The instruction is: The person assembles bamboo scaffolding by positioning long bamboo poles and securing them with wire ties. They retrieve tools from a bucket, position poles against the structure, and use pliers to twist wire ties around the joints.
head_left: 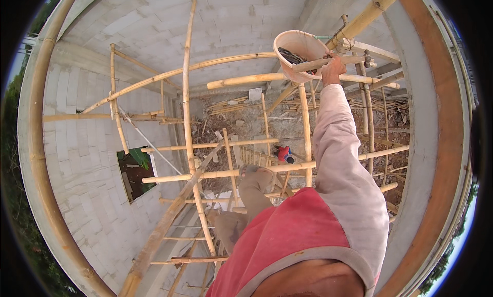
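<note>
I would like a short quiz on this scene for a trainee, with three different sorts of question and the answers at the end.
1. Multiple choice: what does the right hand hold?
A) a trowel
B) a hammer
C) a saw

2. True or false: green leaves show in the wall opening on the picture's left side.

3. Fill the gap: dark items lie inside the pale ____.

Key:
1. B, gripped by its wooden handle.
2. True.
3. bucket.

Contents (291, 56) of bucket (306, 43): partly hidden, possibly several pieces | person (284, 154) below: too small to tell
</note>
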Tool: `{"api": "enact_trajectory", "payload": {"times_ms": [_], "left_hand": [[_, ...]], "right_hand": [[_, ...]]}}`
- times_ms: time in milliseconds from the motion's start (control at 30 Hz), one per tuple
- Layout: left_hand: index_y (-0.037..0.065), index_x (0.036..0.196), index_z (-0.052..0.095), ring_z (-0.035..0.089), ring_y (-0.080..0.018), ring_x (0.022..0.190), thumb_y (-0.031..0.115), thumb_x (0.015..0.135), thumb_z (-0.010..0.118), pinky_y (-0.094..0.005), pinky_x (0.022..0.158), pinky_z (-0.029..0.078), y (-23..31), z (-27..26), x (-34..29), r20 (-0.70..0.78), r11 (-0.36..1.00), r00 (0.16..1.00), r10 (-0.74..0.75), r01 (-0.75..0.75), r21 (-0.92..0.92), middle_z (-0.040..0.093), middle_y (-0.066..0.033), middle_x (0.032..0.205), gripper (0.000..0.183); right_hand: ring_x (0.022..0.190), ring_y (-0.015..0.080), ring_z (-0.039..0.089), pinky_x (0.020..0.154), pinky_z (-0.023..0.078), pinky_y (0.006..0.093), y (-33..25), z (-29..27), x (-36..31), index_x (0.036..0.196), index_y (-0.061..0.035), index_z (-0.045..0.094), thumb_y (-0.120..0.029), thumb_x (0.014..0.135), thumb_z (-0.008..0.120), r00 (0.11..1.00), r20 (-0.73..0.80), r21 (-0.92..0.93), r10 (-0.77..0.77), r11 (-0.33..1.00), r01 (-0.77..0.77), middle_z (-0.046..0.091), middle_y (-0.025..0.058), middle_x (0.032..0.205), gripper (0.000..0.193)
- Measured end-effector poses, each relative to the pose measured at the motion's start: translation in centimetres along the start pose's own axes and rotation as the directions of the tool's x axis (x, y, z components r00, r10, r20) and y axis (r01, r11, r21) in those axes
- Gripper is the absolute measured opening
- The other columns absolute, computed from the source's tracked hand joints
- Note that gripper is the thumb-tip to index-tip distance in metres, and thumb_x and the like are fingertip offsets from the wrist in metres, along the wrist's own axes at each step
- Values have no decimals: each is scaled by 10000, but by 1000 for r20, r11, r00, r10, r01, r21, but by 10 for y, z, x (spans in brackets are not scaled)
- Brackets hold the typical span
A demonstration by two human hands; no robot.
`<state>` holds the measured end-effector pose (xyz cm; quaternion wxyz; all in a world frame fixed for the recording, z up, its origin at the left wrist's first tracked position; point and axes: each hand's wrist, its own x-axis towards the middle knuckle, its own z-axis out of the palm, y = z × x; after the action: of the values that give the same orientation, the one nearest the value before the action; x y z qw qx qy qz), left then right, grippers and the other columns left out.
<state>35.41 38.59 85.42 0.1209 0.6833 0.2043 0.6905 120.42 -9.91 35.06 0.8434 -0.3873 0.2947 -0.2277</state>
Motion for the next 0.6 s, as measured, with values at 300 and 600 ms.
{"api": "enact_trajectory", "payload": {"times_ms": [300,600], "left_hand": [[37,1017,546,570,-183,670,302,882,701,-290,514,443,-11,-11,3,-11,998,1000,-9,9,-56,555,-66,794,335],[35,1028,543,569,-186,657,290,866,721,-287,500,447,-30,-44,19,-79,977,995,52,-67,-203,555,-70,804,350]], "right_hand": [[726,278,667,601,566,349,-26,-9,23,975,130,557,123,817,647,997,41,39,62,997,-63,653,181,937,181],[817,257,700,702,583,311,12,-33,-35,1063,74,577,75,826,689,994,-63,12,87,996,-86,665,156,1007,262]]}}
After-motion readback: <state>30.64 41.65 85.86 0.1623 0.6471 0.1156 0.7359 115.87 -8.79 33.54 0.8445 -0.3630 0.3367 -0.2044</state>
